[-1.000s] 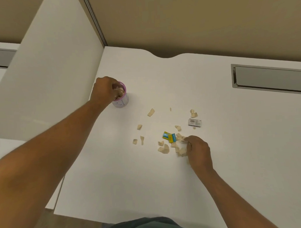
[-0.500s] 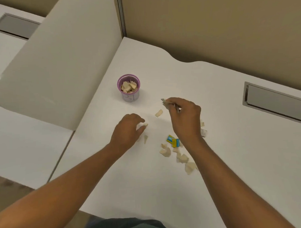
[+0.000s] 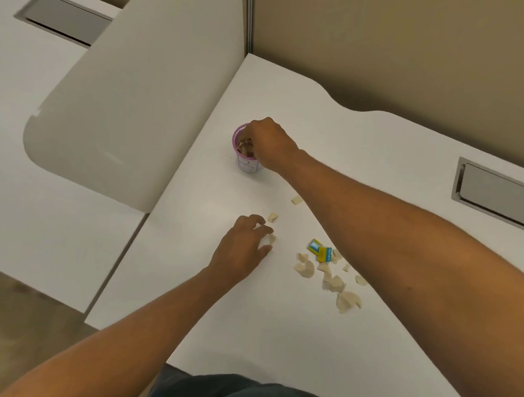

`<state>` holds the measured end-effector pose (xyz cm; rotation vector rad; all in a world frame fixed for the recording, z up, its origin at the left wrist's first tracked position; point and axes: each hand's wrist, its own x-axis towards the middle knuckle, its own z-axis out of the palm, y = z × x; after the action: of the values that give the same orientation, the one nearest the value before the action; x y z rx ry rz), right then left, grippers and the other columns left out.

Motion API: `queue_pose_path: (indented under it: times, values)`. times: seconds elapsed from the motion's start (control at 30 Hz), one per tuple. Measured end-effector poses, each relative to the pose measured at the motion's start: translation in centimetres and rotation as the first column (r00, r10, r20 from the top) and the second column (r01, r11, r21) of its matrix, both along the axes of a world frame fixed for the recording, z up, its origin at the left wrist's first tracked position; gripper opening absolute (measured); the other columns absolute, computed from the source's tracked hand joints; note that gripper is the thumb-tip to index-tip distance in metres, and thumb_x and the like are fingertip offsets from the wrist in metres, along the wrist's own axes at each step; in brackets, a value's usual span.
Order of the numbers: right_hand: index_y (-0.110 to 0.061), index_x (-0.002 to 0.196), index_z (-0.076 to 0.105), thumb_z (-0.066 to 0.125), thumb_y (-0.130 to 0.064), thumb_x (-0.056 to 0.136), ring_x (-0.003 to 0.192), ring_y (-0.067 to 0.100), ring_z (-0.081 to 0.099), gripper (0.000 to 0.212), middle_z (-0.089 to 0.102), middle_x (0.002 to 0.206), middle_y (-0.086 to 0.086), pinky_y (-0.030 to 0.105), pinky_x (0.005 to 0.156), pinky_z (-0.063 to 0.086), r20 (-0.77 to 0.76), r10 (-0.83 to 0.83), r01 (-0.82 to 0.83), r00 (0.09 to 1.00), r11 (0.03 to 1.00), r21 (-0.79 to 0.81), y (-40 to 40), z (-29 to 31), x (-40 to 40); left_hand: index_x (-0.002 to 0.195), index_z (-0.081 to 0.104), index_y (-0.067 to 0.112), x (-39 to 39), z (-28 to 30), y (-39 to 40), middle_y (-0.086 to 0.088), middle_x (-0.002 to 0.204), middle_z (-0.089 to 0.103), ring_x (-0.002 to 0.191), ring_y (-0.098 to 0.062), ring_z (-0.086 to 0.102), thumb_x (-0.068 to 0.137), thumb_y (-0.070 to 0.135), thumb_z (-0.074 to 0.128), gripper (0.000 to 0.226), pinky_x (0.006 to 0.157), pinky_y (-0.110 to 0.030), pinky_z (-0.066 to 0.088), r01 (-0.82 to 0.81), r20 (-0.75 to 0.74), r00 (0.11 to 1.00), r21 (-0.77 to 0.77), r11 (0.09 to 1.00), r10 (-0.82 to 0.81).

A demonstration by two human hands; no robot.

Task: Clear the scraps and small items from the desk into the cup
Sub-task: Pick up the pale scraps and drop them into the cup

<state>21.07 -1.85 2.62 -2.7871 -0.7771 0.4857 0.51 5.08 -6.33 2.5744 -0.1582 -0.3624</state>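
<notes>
While my left hand (image 3: 241, 246) curls over a pale scrap (image 3: 269, 239) near the desk (image 3: 198, 289) edge, fingers closing on it, I judge a loose pinch could flick it to the floor. Further right, my right hand (image 3: 267, 141) bunches over the purple-rimmed cup (image 3: 247, 164), fingertips dipped inside, so I cannot tell what it holds; withdrawing carelessly could tip the light cup. Beyond my forearm, the scrap cluster (image 3: 331, 276) and 1 yellow-blue packet (image 3: 320, 249) lie where that arm could sweep them.

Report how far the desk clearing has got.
Partly done. The cup already holds beige scraps, and the right hand is at its rim, apparently dropping more in. The left hand is pinching a scrap off the desk. Left: two loose scraps near the hands, the pile of scraps and the small blue and yellow boxes.
</notes>
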Motion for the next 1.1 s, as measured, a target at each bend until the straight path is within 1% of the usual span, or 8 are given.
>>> queue_pose_path:
  times: [0.23, 0.43, 0.57, 0.63, 0.73, 0.87, 0.97, 1.1]
  values:
    - [-0.023, 0.118, 0.075, 0.072, -0.013, 0.085, 0.103, 0.027, 0.068, 0.035, 0.070, 0.120, 0.008, 0.032, 0.082, 0.056, -0.070, 0.006, -0.002, 0.998, 0.998, 0.058, -1.0, 3.0, 0.5, 0.142, 0.057, 0.027, 0.4, -0.4, 0.3, 0.004, 0.153, 0.043, 0.134, -0.022, 0.045, 0.090, 0.036, 0.075, 0.056, 0.091, -0.040, 0.059, 0.033, -0.042, 0.999, 0.020, 0.999, -0.032]
    - [-0.024, 0.118, 0.074, 0.078, -0.014, 0.086, 0.100, 0.014, 0.068, 0.034, 0.073, 0.116, -0.002, 0.026, 0.086, 0.054, -0.137, -0.269, 0.299, 0.953, 0.899, 0.320, -8.1, 4.4, -1.8, 0.156, 0.040, 0.032, 0.7, -0.9, -0.6, 0.004, 0.165, 0.026, 0.135, -0.026, 0.039, 0.087, 0.043, 0.075, 0.077, 0.096, -0.044, 0.057, 0.131, -0.105, 0.987, 0.091, 0.987, -0.122]
    - [-0.025, 0.118, 0.071, 0.072, -0.022, 0.091, 0.104, 0.017, 0.066, 0.027, 0.070, 0.115, -0.005, 0.033, 0.092, 0.054, -0.241, -0.488, 0.538, 0.839, 0.811, 0.229, -18.5, 1.2, -9.6, 0.154, 0.043, 0.032, 0.4, -0.8, -2.6, 0.001, 0.166, 0.027, 0.135, -0.029, 0.040, 0.093, 0.047, 0.065, 0.066, 0.088, -0.041, 0.059, 0.190, -0.096, 0.980, 0.171, 0.967, -0.176]
    - [-0.024, 0.131, 0.063, 0.068, -0.032, 0.094, 0.121, 0.021, 0.059, 0.038, 0.062, 0.133, -0.002, 0.036, 0.101, 0.049, -0.253, -0.554, 0.597, 0.793, 0.790, 0.139, -23.8, -1.8, -14.1, 0.151, 0.047, 0.030, 0.0, -0.9, -4.6, -0.003, 0.164, 0.032, 0.132, -0.032, 0.042, 0.095, 0.052, 0.059, 0.062, 0.084, -0.040, 0.058, 0.244, -0.062, 0.970, 0.216, 0.945, -0.237]
    - [-0.025, 0.152, 0.038, 0.065, -0.058, 0.089, 0.148, 0.026, 0.030, 0.077, 0.035, 0.160, 0.002, 0.043, 0.120, 0.032, -0.305, -0.442, 0.477, 0.844, 0.877, 0.050, -24.2, -5.8, -17.8, 0.148, 0.051, 0.026, -0.2, -1.3, -4.8, -0.006, 0.160, 0.038, 0.128, -0.033, 0.045, 0.093, 0.062, 0.056, 0.066, 0.086, -0.040, 0.055, 0.200, -0.032, 0.980, 0.237, 0.951, -0.198]
    - [-0.026, 0.156, 0.029, 0.069, -0.076, 0.070, 0.155, 0.032, 0.006, 0.108, 0.021, 0.166, -0.001, 0.048, 0.124, 0.019, -0.185, -0.372, 0.370, 0.910, 0.928, -0.046, -23.6, -9.3, -20.9, 0.149, 0.046, 0.025, -0.9, -1.2, -7.1, -0.004, 0.159, 0.038, 0.133, -0.031, 0.042, 0.086, 0.070, 0.060, 0.078, 0.091, -0.042, 0.056, 0.277, -0.076, 0.961, 0.196, 0.941, -0.267]
    - [-0.020, 0.149, 0.044, 0.070, -0.066, 0.077, 0.154, 0.034, 0.014, 0.090, 0.032, 0.161, 0.001, 0.048, 0.122, 0.024, -0.045, -0.340, 0.339, 0.939, 0.940, -0.030, -22.7, -10.3, -22.2, 0.149, 0.046, 0.022, -1.5, -0.9, -9.2, -0.005, 0.157, 0.040, 0.132, -0.031, 0.043, 0.087, 0.062, 0.066, 0.077, 0.089, -0.041, 0.055, 0.303, -0.098, 0.953, 0.206, 0.931, -0.288]
    - [-0.018, 0.133, 0.061, 0.072, -0.043, 0.087, 0.149, 0.032, 0.030, 0.053, 0.052, 0.146, -0.001, 0.043, 0.118, 0.032, 0.033, -0.409, 0.407, 0.912, 0.912, 0.054, -21.8, -10.7, -23.4, 0.140, 0.054, 0.015, -1.7, -0.8, -10.6, -0.005, 0.147, 0.046, 0.126, -0.030, 0.046, 0.095, 0.037, 0.064, 0.051, 0.081, -0.041, 0.059, 0.243, -0.094, 0.969, 0.234, 0.941, -0.227]
